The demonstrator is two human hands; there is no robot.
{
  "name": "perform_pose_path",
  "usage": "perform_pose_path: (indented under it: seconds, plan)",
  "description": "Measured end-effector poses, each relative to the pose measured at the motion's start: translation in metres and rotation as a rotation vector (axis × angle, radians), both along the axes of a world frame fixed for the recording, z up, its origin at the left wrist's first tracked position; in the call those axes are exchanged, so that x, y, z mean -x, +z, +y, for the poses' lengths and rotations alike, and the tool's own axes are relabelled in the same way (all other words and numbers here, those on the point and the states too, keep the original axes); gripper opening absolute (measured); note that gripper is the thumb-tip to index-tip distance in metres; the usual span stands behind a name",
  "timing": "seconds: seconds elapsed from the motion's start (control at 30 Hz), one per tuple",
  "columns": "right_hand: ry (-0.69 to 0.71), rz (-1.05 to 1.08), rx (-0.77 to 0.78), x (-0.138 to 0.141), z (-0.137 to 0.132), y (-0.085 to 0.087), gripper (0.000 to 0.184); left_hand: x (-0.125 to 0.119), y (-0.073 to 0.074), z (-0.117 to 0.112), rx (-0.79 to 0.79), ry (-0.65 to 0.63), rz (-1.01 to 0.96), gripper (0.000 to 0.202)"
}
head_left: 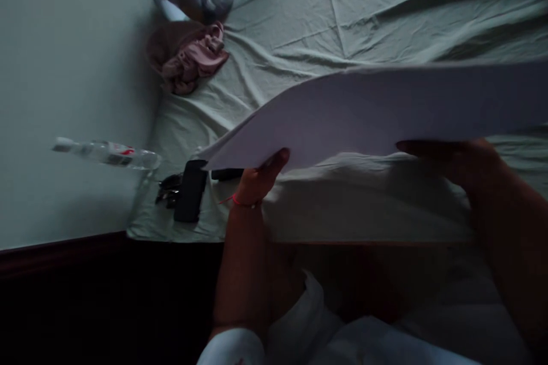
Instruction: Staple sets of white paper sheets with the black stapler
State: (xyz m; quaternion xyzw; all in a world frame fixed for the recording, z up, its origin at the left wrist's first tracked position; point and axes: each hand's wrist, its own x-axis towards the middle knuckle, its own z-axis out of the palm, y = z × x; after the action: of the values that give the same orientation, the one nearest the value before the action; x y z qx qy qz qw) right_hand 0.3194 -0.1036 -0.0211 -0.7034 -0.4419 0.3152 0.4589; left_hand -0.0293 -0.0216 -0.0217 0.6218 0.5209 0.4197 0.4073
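Fingers of the left hand (258, 181) and right hand (466, 162) gripped a bowed white sheet (355, 111); light, even tension seemed best.

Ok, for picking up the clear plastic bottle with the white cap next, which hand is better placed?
Likely your left hand: it's nearer the clear plastic bottle, while your right hand is farther off. Both hold the wide pale sheet, so the left would first need to let go.

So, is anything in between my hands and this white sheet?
Nothing visible: your left hand and right hand both grip the white sheet directly along its near edge. A black phone-like object lies by its left corner, not between.
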Motion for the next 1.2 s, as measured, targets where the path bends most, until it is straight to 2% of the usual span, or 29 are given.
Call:
perform_pose_path:
  seconds: [0.17,0.27,0.4,0.5,0.67,0.77,0.87,1.03,1.1,1.2]
  plan:
    - [0.059,0.206,0.081,0.002,0.0,0.009,0.038,-0.011,0.003,0.001,0.086,-0.013,-0.176,0.056]
    - [0.099,0.263,0.108,0.002,0.0,0.008,0.037,-0.015,0.003,0.004,0.118,-0.04,-0.207,0.057]
    - [0.035,0.281,-0.013,-0.001,0.001,-0.001,0.03,-0.019,0.003,0.005,0.179,-0.006,-0.232,0.057]
    - [0.01,0.247,-0.065,-0.004,0.001,-0.005,0.028,-0.02,0.005,0.001,0.168,-0.007,-0.231,0.055]
    - [0.077,0.23,0.05,-0.006,-0.001,-0.001,0.033,-0.014,0.008,-0.001,0.098,-0.033,-0.16,0.043]
    - [0.111,0.27,0.144,-0.004,0.0,0.004,0.038,-0.009,0.007,0.002,0.11,-0.072,-0.118,0.035]
    - [0.063,0.352,0.178,-0.001,0.003,0.008,0.039,-0.007,0.009,0.002,0.155,-0.175,-0.137,0.035]
    - [-0.106,0.463,0.093,0.0,0.007,0.009,0.041,-0.006,0.015,-0.004,0.346,-0.355,-0.096,0.04]
    - [-0.123,0.497,0.106,-0.001,0.007,0.011,0.045,-0.004,0.018,-0.005,0.411,-0.357,-0.096,0.044]
    - [-0.102,0.519,0.195,-0.001,0.006,0.015,0.052,0.0,0.022,-0.004,0.474,-0.283,-0.163,0.044]
